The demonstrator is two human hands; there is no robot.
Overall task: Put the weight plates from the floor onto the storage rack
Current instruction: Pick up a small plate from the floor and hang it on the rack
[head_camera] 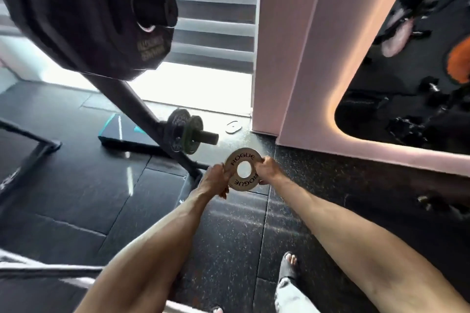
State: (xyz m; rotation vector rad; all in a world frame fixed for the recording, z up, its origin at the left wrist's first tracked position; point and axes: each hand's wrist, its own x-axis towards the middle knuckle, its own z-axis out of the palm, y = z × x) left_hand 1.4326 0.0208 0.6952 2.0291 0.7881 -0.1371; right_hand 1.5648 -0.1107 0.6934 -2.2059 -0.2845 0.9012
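Hands both pinch the tan plate (marked ROGUE), left hand and right hand on opposite edges, off the floor, near the rack peg. Large black plate racked above; small pale plate on floor beyond.

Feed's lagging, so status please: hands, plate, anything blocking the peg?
Left hand, right hand grip Rogue change plate by its edges. Plate held short of lower peg. Peg tip bare, nothing between.
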